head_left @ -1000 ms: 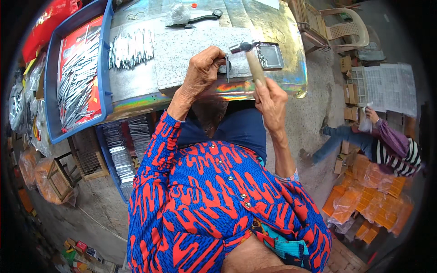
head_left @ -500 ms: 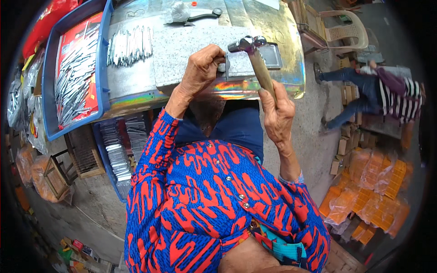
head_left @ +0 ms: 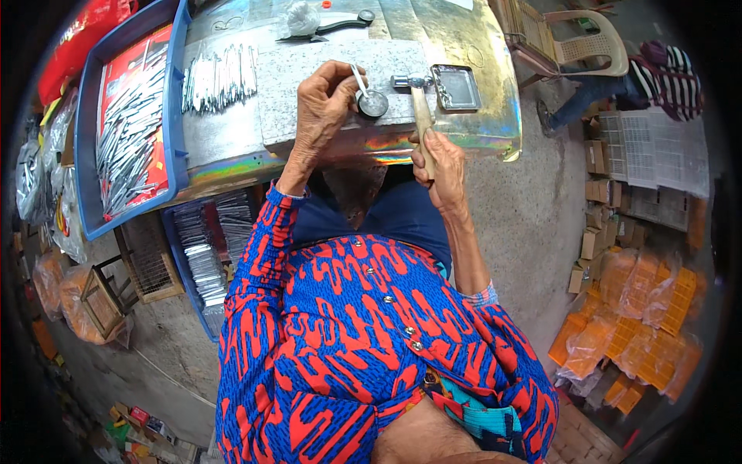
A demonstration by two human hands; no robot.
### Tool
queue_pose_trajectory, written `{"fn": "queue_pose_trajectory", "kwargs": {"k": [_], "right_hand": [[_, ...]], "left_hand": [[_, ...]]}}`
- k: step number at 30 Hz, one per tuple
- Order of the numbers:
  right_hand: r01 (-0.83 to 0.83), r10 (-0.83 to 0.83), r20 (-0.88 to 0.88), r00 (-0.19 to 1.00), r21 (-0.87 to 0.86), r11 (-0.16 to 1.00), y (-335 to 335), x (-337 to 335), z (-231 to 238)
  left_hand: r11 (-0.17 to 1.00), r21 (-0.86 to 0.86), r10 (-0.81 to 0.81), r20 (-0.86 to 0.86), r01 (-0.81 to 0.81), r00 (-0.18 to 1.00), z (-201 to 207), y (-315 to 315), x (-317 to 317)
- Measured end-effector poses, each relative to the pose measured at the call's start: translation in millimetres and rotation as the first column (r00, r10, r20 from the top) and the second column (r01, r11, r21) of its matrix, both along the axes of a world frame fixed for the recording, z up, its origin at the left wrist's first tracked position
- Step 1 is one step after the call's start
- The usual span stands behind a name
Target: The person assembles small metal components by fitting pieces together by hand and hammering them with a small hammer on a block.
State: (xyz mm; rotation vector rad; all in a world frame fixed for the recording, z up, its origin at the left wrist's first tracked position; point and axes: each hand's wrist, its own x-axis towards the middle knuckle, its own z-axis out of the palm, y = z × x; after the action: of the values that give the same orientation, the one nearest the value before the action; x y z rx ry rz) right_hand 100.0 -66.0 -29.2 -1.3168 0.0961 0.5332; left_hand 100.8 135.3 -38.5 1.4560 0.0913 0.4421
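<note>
My left hand point(head_left: 325, 100) is over the pale stone slab point(head_left: 309, 58), thumb and forefinger pinched on a thin silvery metal rod point(head_left: 358, 76). The rod's lower end reaches a small round dark-rimmed piece point(head_left: 372, 105) with a greyish middle, though whether they touch I cannot tell. To the right, my right hand point(head_left: 440, 164) is wrapped round the wooden handle of a hammer point(head_left: 421, 116). Its metal head is low over the slab's right part, near a small dark square tray point(head_left: 457, 88).
A bundle of silvery rods point(head_left: 220, 80) lies left of the slab. Beyond it stands a blue plastic tray point(head_left: 176, 116) of loose rods. A black-handled tool point(head_left: 344, 28) and a clear plastic bag point(head_left: 301, 18) lie at the back. Another person point(head_left: 665, 81) is at the far right near a chair point(head_left: 591, 46).
The hammer has come down and slightly left with my right hand. My left hand has shifted left and up, and the rod and round piece now show plainly. The other person has moved farther away.
</note>
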Motion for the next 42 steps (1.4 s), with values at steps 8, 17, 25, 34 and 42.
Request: {"fn": "queue_pose_trajectory", "kwargs": {"k": [8, 17, 25, 34, 42], "right_hand": [[0.428, 0.384, 0.746, 0.544, -0.64, 0.638, 0, 10, 19], [0.056, 0.22, 0.832, 0.509, -0.288, 0.956, 29, -17, 48], [-0.147, 0.086, 0.487, 0.869, 0.09, 0.985, 32, -16, 56], [-0.264, 0.251, 0.355, 0.9, -0.015, 0.965, 51, -8, 62], [-0.208, 0.224, 0.356, 0.907, -0.084, 0.975, 35, -1, 47]], "left_hand": [[0.953, -0.297, -0.064, 0.006, 0.063, 0.998, 3, -6, -17], [0.855, -0.408, -0.381, -0.079, 0.319, 0.921, 26, -34, -60], [0.567, -0.624, -0.686, 0.003, 0.537, 0.728, 32, -22, -73], [0.778, -0.451, -0.556, -0.171, 0.437, 0.813, 53, 20, -82], [0.62, 0.725, 0.538, -0.114, -0.3, 0.835, 9, 128, -51]]}}
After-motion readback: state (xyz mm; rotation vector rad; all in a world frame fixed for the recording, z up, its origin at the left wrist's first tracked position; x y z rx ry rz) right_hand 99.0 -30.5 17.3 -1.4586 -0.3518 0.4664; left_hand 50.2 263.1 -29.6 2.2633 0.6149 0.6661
